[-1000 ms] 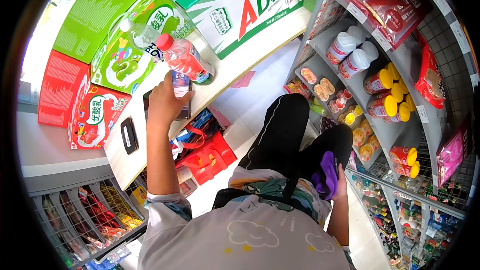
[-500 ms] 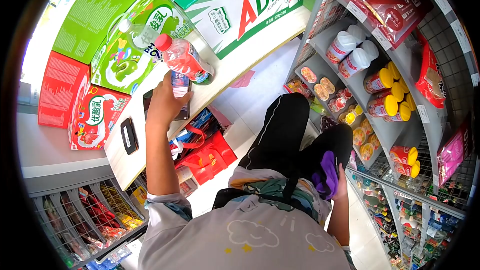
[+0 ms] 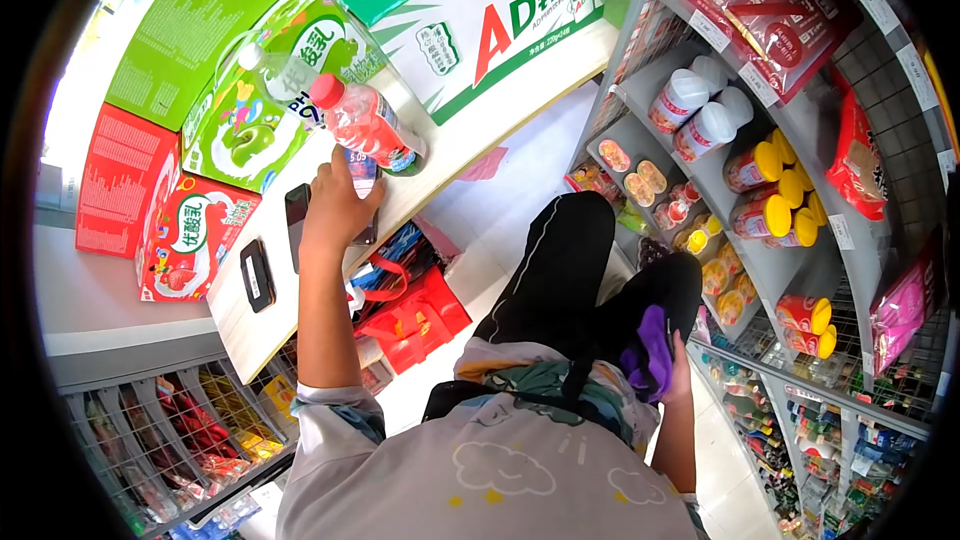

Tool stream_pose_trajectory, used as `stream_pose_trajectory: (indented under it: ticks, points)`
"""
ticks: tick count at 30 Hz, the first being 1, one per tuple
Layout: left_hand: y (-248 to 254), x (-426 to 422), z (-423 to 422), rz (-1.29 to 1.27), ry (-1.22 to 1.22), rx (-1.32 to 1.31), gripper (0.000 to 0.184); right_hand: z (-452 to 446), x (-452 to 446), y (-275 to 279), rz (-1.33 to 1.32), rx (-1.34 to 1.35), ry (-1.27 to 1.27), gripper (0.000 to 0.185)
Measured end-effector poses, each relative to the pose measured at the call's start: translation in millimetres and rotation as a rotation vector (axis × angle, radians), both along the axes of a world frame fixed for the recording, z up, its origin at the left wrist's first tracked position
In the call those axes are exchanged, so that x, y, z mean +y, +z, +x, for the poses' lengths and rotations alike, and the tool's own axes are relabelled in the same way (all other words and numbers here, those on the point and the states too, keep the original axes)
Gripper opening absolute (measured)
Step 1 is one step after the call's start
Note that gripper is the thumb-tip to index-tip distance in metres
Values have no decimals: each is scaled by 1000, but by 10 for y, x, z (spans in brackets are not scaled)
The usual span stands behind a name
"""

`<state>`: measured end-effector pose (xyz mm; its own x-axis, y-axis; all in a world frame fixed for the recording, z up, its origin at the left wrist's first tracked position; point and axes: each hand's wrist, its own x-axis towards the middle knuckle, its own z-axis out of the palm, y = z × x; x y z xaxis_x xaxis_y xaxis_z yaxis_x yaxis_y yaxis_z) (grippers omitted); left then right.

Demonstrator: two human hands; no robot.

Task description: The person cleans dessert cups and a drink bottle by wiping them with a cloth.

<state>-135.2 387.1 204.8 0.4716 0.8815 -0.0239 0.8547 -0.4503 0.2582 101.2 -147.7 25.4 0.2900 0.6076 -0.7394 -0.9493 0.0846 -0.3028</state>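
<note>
My left hand is over a phone with a lit screen on the narrow wooden counter. Its fingers and thumb close around the phone's sides, covering much of it. Right beyond the phone, a clear bottle with a red cap and red label stands and overlaps its top end. Another dark phone lies partly behind my left hand. Beside my right thigh, my right hand holds a purple cloth; its fingers are partly hidden behind it.
Drink cartons, one green, one red and one white-green, line the counter. A black rectangular device lies near its end. A red bag sits below. Stocked shelves rise at right; a wire rack stands lower left.
My left hand has shifted slightly with the lit phone, and more of the dark phone shows beside it. The right hand and purple cloth look nearly unchanged.
</note>
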Motion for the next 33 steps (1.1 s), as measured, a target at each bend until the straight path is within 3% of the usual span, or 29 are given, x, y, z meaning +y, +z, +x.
stream_pose_trajectory:
  ticks: [18,24,28,32,33]
  points:
    - [-270,49,72,117,70,-151,90,-12,-79,-99,-36,-33,-6,69]
    - [-100,-48,75,-4,96,-159,81,-4,-90,-96,-25,-43,21,70]
    - [-12,-186,-9,86,34,-124,82,-18,-22,49,-41,-20,-9,62]
    - [200,-369,114,180,-77,-308,92,-24,25,94,-46,-25,-32,63]
    - [176,-349,178,101,-85,-530,91,-21,-5,-4,-23,-40,-4,66]
